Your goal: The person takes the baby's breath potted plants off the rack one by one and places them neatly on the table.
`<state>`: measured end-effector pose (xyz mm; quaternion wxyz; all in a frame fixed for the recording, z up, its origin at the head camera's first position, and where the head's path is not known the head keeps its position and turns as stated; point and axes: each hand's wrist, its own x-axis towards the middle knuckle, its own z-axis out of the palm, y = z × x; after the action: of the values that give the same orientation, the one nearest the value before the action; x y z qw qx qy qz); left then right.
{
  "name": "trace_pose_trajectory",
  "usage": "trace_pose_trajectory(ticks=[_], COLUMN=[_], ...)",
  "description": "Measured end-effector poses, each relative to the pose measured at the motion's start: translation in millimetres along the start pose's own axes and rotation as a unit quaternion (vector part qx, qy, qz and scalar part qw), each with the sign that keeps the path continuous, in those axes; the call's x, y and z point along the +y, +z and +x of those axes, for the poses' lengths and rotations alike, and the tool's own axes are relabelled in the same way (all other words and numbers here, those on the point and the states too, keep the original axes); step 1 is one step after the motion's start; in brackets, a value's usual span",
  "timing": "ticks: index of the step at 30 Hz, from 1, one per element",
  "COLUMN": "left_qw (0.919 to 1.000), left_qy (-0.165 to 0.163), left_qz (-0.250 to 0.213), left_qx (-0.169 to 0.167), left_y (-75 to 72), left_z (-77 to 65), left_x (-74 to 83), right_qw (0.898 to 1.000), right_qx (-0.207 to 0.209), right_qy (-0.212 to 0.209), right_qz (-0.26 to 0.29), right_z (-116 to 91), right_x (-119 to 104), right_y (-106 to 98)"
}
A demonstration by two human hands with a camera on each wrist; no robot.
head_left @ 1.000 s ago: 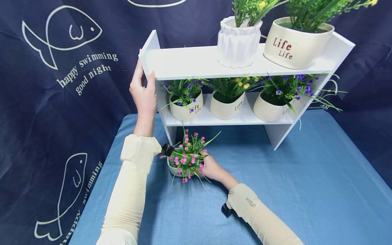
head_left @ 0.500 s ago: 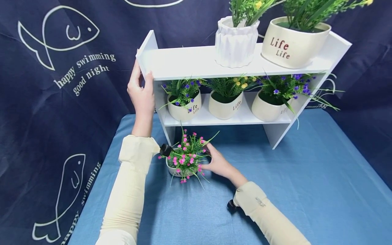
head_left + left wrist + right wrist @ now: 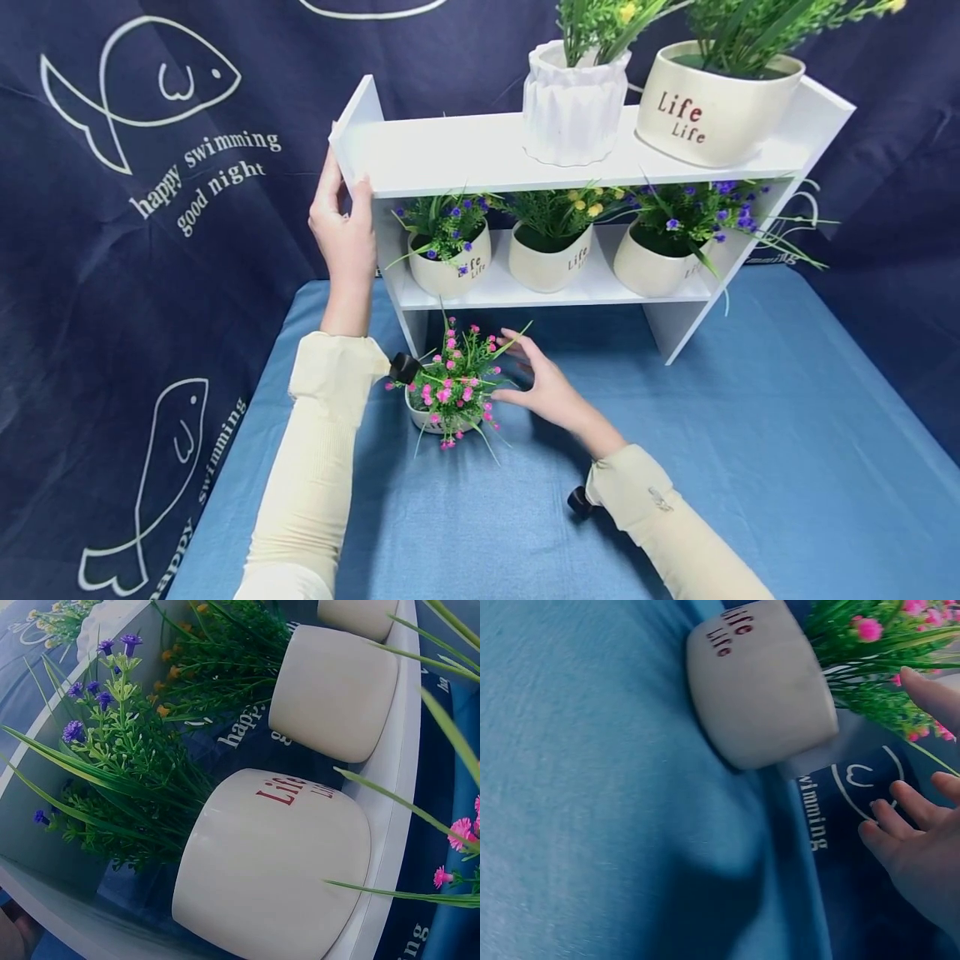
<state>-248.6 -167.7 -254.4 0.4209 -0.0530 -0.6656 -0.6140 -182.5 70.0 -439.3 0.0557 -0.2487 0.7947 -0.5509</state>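
Observation:
My left hand (image 3: 347, 242) grips the upper left side of a white two-tier shelf (image 3: 450, 154), its thumb at the panel's front edge and the other fingers mostly hidden behind. On the blue cloth below stands a potted plant (image 3: 453, 379) with pink flowers, at the shelf's lower left. Its cream pot (image 3: 761, 694) shows "Life" lettering in the right wrist view. My right hand (image 3: 555, 400) is just right of this plant, fingers spread and thumb apart, holding nothing. It appears clear of the pot, though near the leaves.
On the middle shelf stand a purple-flowered plant (image 3: 450, 267), a yellow-flowered plant (image 3: 551, 258) and another purple-flowered plant (image 3: 652, 262). Up top are a white ribbed vase (image 3: 573, 112) and a wide cream pot (image 3: 716, 108). A dark blue fish-print curtain (image 3: 187, 333) hangs behind.
My right hand has let go of the pink-flowered plant's pot and drawn back to the right, its fingers spreading. The plant stays where it stood. My left hand keeps its hold on the shelf.

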Motion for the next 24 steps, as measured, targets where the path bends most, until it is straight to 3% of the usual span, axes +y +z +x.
trace_pose_trajectory(ticks=[14,24], left_qw=[0.9998,0.9999], left_qy=[0.003,0.003], left_qz=[0.021,0.012], left_qx=[-0.001,-0.002], left_y=[-1.3,-1.1], left_z=[-1.3,-0.6], left_x=[-0.9,-0.3], right_qw=[0.995,0.992], right_qx=[0.067,0.091], right_qy=[-0.056,-0.072], right_qz=[0.052,0.046], right_z=[-7,-7], right_x=[-22,-46], right_y=[-15,-25])
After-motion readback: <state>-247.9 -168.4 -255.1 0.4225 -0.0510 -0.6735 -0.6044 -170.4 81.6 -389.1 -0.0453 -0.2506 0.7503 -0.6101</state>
